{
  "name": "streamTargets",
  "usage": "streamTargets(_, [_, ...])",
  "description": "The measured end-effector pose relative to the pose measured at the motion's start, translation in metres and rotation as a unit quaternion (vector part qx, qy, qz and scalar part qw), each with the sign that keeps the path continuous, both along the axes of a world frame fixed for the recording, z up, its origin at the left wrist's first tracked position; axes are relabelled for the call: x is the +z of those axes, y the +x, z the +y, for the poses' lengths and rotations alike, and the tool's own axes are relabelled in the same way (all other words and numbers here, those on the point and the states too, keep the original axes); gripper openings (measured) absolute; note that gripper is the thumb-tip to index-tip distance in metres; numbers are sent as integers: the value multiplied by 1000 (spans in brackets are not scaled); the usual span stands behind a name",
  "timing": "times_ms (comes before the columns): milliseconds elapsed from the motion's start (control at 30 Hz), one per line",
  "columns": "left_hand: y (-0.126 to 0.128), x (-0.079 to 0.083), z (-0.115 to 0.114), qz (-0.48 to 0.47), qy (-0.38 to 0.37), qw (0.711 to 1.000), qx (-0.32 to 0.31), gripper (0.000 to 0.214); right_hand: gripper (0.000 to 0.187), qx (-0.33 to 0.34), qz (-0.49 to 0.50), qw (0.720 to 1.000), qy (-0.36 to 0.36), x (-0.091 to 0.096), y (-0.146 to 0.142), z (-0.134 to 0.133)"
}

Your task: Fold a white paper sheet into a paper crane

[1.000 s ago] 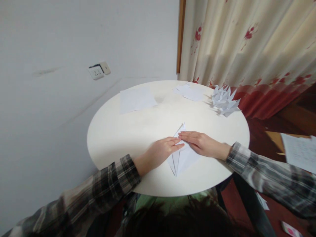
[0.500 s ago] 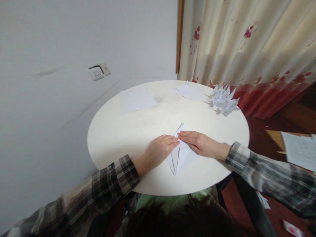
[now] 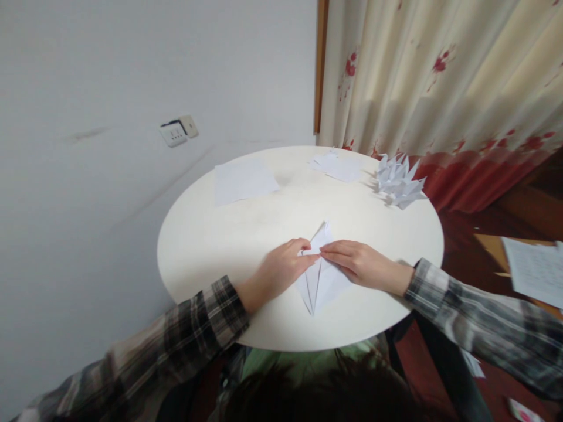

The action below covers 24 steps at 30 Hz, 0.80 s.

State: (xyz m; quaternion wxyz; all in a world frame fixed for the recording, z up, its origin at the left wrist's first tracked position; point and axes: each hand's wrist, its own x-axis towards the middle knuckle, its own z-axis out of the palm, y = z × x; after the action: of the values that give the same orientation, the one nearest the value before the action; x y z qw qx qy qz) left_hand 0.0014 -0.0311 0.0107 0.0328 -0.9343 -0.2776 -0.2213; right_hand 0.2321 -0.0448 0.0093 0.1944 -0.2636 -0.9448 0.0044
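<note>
A white sheet of paper folded to a pointed, kite-like shape (image 3: 313,287) lies on the round white table (image 3: 211,252), its narrow tips facing away from and toward me. On its left edge is my left hand (image 3: 284,265), fingers curled and thumb stretched to the paper's middle, holding it. From the right, my right hand (image 3: 356,262) presses on the paper with its fingers together, the tips close to my left thumb near the centre crease. Both hands cover parts of the side edges.
Several folded paper cranes (image 3: 399,180) stand at the table's back right. Beside them lie smaller paper pieces (image 3: 338,167), and a flat white sheet (image 3: 245,180) rests at the back left. A wall socket (image 3: 173,134) is at left, a curtain (image 3: 396,76) behind, written papers (image 3: 534,269) at right.
My left fingers have curled and drawn apart from the thumb, showing more of the paper's upper part. My right hand has slid slightly toward me along the paper.
</note>
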Motion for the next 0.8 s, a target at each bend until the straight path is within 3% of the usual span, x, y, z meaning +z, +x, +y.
streamTargets(200, [-16, -2, 6, -23, -7, 1000, 17, 21, 36, -3, 8, 1000, -8, 2, 4, -1])
streamTargets(367, [-21, 1, 10, 29, -16, 999, -43, 27, 34, 2, 2, 1000, -6, 3, 6, -1])
streamTargets(567, [-15, 3, 13, 29, 4, 999, -33, 22, 34, 5, -1, 1000, 0, 4, 5, -2])
streamTargets(800, [-13, 3, 13, 38, -2, 994, -103, 27, 34, 10, 4, 1000, 9, 2, 5, -3])
